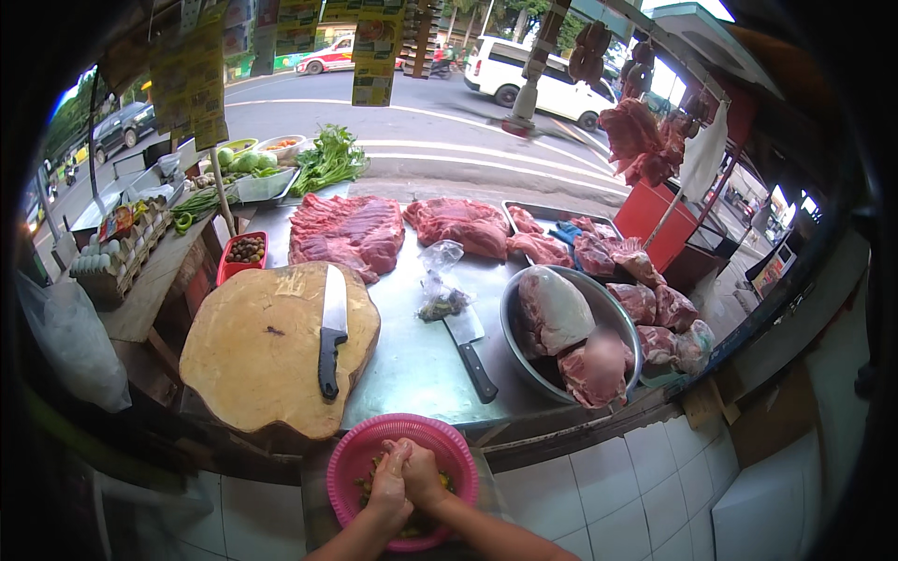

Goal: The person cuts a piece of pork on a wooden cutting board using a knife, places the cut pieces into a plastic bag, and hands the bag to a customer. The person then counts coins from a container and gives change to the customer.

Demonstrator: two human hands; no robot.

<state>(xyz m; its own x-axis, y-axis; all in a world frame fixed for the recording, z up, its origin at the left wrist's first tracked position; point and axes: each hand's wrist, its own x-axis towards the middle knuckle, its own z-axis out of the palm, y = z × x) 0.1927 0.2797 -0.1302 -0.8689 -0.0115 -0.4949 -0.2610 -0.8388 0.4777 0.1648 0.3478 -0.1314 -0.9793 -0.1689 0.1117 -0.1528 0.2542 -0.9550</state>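
Above a pink plastic basket (465, 465) at the near edge, my two hands press together. My left hand (391, 475) is closed against my right hand (424, 473), whose fingers are also curled in. Whatever lies between them, if anything, is hidden. Small green and yellow pieces (363, 488), too small to name, lie in the basket below. Just beyond it, a black-handled knife (332, 327) rests on a thick round wooden chopping block (229, 346). A cleaver (472, 355) lies on the metal table (412, 379) to the right, touched by neither hand.
A metal basin (513, 351) holds large meat cuts. Slabs of raw meat (346, 234) line the table's far side. A red container (245, 266) of small round fruits, egg trays (131, 248) and leafy greens (329, 161) stand left. Meat (636, 140) hangs at right; vehicles are on the road.
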